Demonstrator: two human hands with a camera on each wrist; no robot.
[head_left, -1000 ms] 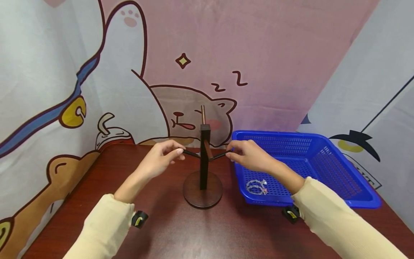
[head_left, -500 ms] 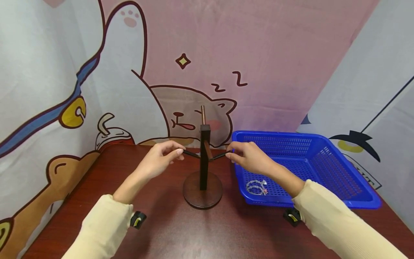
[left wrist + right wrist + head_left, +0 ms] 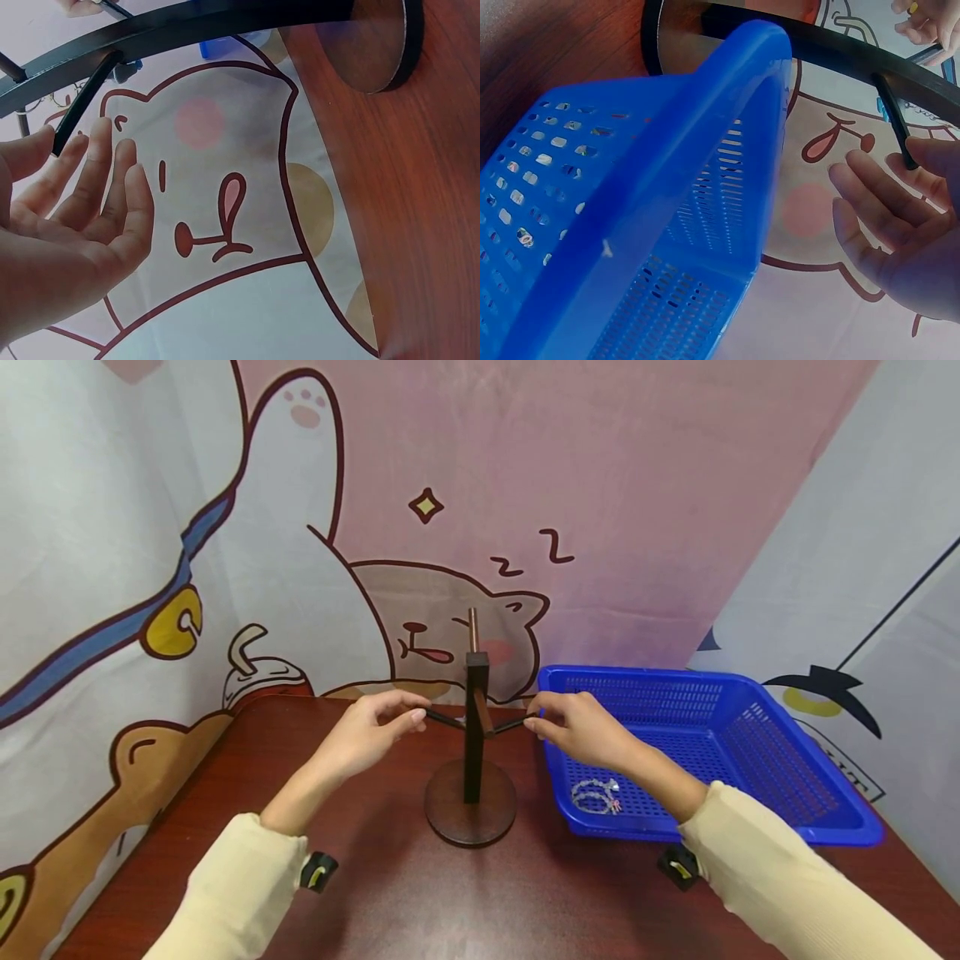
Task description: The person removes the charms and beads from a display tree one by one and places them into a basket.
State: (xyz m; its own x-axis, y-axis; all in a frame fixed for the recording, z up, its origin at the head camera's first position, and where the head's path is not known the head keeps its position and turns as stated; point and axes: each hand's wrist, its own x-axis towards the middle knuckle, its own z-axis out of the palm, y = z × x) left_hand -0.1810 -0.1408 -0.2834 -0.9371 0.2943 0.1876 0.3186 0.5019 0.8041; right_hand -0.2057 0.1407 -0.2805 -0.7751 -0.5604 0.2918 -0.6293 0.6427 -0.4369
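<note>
A dark wooden stand with a round base and an upright post holds several side pegs. My left hand pinches the tip of the left peg between thumb and index finger. On the other side my right hand pinches the tip of the right peg the same way; its other fingers hang loosely. In the left wrist view, a blue charm and a bit of beaded strand show by the post; most of that strand is hidden.
A blue plastic basket stands to the right of the stand, under my right forearm. Clear beaded bracelets lie in its near left corner. Everything stands on a reddish-brown table, with a printed cartoon curtain behind.
The head view has tipped slightly, so the scene sits a little lower. Both hands keep their pinch on the pegs, and the stand and basket stay in place.
</note>
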